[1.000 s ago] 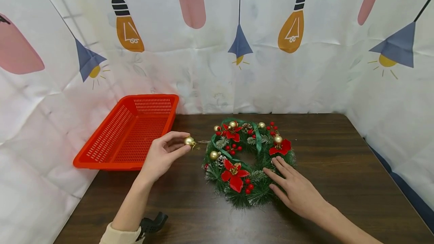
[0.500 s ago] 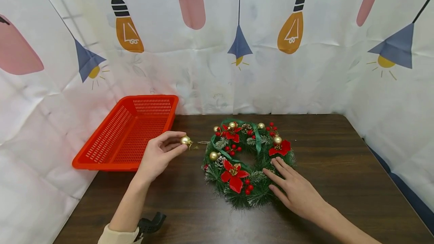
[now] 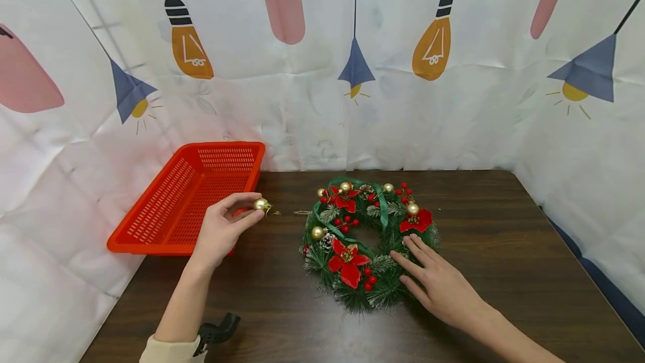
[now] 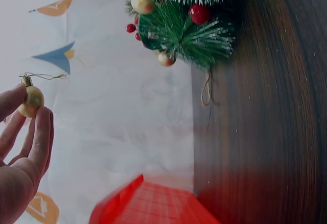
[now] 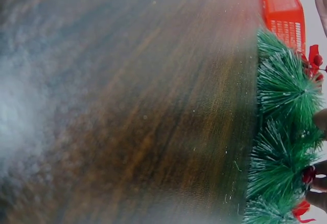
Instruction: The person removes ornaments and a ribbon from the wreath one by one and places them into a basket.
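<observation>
While left hand pinches a round gold bauble with thin loop, left of wreath, right hand rests, fingers spread, on wreath's near right side; wreath green, frost-tipped, red flowers.

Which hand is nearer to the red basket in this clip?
Left. The left hand, pinching a gold bauble, is at the basket's right edge; the right hand is far to its right, on the far side of the wreath.
</observation>
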Available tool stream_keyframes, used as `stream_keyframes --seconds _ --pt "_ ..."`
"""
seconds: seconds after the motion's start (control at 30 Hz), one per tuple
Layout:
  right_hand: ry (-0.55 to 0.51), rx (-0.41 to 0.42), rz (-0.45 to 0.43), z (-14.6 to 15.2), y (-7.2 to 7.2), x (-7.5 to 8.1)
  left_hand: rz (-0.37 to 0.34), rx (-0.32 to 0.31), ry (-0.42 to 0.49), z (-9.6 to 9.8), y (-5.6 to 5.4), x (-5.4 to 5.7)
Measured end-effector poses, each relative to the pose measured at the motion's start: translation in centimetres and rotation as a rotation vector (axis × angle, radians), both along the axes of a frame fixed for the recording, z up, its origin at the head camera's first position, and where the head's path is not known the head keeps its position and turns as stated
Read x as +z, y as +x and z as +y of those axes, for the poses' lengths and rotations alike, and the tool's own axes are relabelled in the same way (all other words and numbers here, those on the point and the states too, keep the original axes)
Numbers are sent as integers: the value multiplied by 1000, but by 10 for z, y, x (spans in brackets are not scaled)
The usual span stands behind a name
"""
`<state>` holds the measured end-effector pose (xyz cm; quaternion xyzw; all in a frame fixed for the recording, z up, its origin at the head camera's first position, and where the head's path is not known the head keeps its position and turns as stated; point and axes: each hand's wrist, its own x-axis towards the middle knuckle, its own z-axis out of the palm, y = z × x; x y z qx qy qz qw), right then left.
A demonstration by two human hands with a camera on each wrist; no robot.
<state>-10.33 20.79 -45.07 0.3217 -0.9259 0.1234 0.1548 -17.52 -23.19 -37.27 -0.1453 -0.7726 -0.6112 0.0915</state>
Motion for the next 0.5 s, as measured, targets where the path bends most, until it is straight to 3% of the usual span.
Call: stream_keyframes --seconds 0.5 --pt "-3 0 -10 0 -1 -1 -39 102 -7 -25 -5 -5"
